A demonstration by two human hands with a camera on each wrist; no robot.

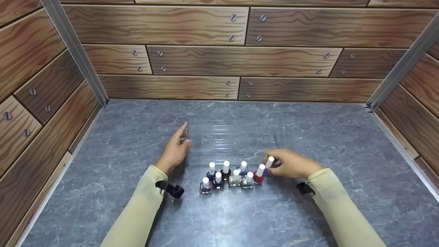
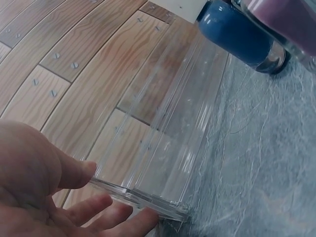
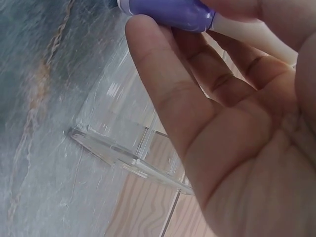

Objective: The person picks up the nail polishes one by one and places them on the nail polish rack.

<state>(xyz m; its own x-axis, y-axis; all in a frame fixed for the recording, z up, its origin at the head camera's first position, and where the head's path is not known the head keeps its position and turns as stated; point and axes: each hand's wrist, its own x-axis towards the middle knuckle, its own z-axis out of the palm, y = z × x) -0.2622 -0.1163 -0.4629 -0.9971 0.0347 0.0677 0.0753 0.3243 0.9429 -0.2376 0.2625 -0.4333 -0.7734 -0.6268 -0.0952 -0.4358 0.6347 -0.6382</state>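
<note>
My right hand (image 1: 291, 163) holds a purple nail polish bottle (image 3: 173, 12) with a white cap (image 1: 270, 160), between thumb and fingers. The bottle is at the right end of a cluster of nail polish bottles, beside a red one (image 1: 258, 178). My left hand (image 1: 174, 152) is at the left end of a clear stepped plastic rack (image 2: 163, 163), thumb at the edge of its side panel and fingers along the outer face. Behind the bottles, the rack (image 1: 223, 140) lies see-through on the table.
Several white-capped bottles stand in two rough rows before the rack, among them a dark purple bottle (image 1: 205, 188), a black one (image 1: 225, 173) and a clear glittery one (image 1: 247, 182). Wood-patterned walls (image 1: 205, 61) enclose the grey marbled table (image 1: 103, 192) on three sides.
</note>
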